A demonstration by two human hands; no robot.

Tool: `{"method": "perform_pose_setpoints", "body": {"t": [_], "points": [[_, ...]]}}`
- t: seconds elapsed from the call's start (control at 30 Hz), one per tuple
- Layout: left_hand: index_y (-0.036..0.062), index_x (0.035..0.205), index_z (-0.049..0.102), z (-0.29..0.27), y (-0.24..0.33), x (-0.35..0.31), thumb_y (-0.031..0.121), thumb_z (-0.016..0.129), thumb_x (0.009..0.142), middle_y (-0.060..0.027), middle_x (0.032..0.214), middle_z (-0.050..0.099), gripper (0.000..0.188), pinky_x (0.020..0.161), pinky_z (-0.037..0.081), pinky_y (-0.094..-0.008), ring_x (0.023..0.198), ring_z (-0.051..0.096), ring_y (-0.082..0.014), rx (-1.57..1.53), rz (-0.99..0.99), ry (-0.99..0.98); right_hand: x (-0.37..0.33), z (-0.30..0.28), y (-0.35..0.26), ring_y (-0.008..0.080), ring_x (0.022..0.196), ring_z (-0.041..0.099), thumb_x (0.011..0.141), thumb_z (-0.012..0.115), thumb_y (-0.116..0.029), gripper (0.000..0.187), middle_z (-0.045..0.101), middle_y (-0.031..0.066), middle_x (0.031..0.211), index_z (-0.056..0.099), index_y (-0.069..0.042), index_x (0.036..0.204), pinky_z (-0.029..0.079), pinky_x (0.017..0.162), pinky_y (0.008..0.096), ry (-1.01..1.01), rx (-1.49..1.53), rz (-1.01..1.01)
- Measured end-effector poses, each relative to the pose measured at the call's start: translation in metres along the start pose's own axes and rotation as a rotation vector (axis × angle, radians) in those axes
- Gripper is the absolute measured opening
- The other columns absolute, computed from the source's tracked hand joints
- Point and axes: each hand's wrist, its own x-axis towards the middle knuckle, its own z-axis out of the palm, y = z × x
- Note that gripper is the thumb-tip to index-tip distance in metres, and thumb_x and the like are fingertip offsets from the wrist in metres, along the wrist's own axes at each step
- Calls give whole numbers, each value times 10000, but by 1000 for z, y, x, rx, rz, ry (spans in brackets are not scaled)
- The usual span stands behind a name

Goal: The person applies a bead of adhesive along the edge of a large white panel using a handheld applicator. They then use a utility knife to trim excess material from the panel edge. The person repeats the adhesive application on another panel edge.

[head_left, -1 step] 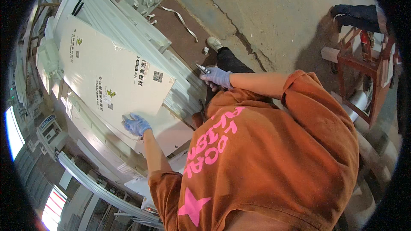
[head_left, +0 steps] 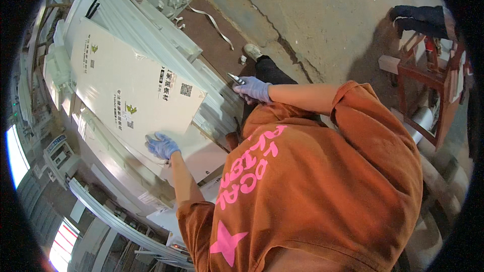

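A large white panel (head_left: pixel 131 90) with small printed labels lies on top of a stack of white boards (head_left: pixel 166 30). My left hand (head_left: pixel 161 146), in a blue glove, presses flat on the panel's near corner. My right hand (head_left: pixel 252 89), also blue-gloved, is closed around a small metal-tipped cutter (head_left: pixel 235 77) just off the panel's right edge, above my dark trouser leg (head_left: pixel 272 73). My orange shirt with pink print (head_left: pixel 312 186) fills the lower right.
A brown board (head_left: pixel 212 35) with loose white strips (head_left: pixel 217 20) lies on the concrete floor (head_left: pixel 327 15) beyond the stack. A red wooden frame (head_left: pixel 428 85) with a white roll (head_left: pixel 421 121) stands at right. White profiles (head_left: pixel 116 216) and bright windows (head_left: pixel 15 156) are at left.
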Motion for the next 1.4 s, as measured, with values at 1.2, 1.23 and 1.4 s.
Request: {"method": "perform_pose_setpoints", "body": {"t": [1.2, 1.23, 1.4], "points": [[208, 1335, 393, -75, 359, 203, 322, 570, 879, -59, 1281, 489, 502, 859, 443, -379, 1114, 504, -207, -1969, -483, -356, 114, -120, -332, 135, 748, 596, 851, 608, -257, 323, 639, 64, 877, 614, -13, 1062, 498, 632, 274, -49, -637, -261], [218, 1315, 409, -63, 377, 226, 341, 571, 874, -52, 1254, 505, 485, 837, 450, -388, 1074, 524, -203, -1983, -551, -396, 117, -132, -344, 138, 758, 597, 851, 610, -263, 331, 639, 69, 892, 609, -9, 1064, 503, 634, 281, -32, -639, -245], [242, 1193, 474, 12, 427, 356, 436, 579, 834, -28, 1143, 525, 422, 733, 459, -407, 932, 537, -201, -2046, -749, -457, 135, -183, -388, 149, 802, 597, 867, 595, -279, 350, 627, 67, 988, 560, -38, 1119, 509, 679, 298, 56, -554, -122]]}}
